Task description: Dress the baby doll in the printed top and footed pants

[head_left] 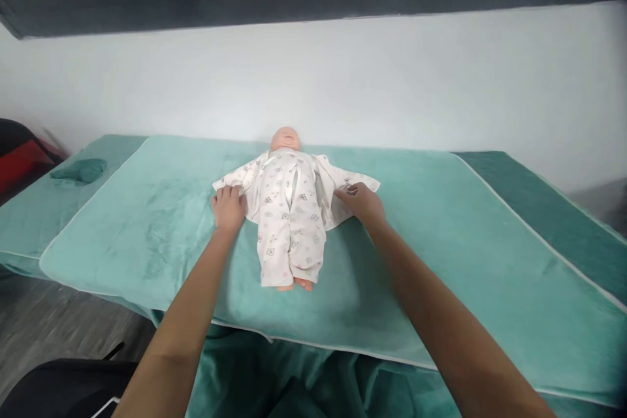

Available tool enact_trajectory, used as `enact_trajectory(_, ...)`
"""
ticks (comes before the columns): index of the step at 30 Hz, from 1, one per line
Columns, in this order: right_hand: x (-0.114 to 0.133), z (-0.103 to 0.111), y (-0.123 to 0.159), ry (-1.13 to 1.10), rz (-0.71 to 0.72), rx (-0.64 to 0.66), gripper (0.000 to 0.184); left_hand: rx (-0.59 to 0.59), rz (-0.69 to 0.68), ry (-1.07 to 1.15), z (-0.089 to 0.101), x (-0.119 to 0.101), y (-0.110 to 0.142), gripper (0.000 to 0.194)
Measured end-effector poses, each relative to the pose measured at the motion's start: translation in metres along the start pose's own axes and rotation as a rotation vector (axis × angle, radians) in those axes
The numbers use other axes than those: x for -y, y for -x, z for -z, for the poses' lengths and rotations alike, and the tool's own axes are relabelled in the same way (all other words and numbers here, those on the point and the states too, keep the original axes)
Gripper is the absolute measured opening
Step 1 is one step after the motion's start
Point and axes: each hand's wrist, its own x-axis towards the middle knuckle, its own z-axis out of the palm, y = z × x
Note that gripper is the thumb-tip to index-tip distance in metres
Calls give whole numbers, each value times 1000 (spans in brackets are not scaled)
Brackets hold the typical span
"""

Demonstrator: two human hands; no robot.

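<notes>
A baby doll (286,139) lies on its back on a teal towel (147,222), head toward the wall, feet toward me. It wears white patterned baby clothes (289,222) whose sides spread out like flaps. My left hand (228,206) rests on the left flap, its fingers curled onto the cloth edge. My right hand (361,201) pinches the cloth of the right flap beside the doll's body.
The towel covers a green padded table (539,196) against a white wall. A small rolled green cloth (81,170) lies at the far left. A red and black object (19,157) sits at the left edge. Something black (59,385) is at the bottom left.
</notes>
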Motion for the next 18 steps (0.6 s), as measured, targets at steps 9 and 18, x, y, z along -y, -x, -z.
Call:
enact_trajectory(9,94,16,16,-773,127,416,35,-52,30,23,-1,-1,3,34)
enact_trajectory(18,155,26,28,-56,538,756,28,-80,68,127,-10,4,5,28)
